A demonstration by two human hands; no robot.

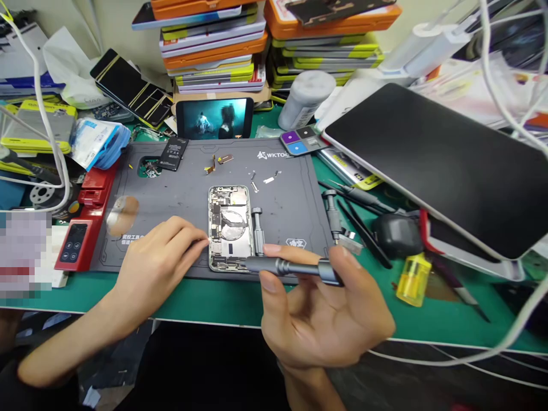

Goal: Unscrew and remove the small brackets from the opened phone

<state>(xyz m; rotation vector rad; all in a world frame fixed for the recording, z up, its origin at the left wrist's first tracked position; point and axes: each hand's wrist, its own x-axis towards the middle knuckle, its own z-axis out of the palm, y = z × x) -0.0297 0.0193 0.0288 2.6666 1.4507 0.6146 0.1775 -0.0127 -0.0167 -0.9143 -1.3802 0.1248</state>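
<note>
An opened phone [232, 250] lies on the grey work mat [171, 197], its inner parts and a round coil area showing. My left hand [160, 254] rests at the phone's left edge, fingers drawn together, fingertips against the frame. A dark grey screwdriver [291, 267] is held nearly level in my right hand [325, 319], thumb and fingers around it. Its tip end is over the phone's lower right part; the bit itself is blurred. Another screwdriver [257, 231] lies just right of the phone. Small metal brackets [254, 185] and flex pieces [225, 159] sit beyond it.
A phone playing video [214, 119] leans before stacked boxes [214, 57]. A black battery [174, 153] lies at the mat's upper left, a red device [77, 245] on its left. Tweezers [363, 234], a yellow-handled tool [413, 279] and a large dark tablet-like panel [436, 165] occupy the right.
</note>
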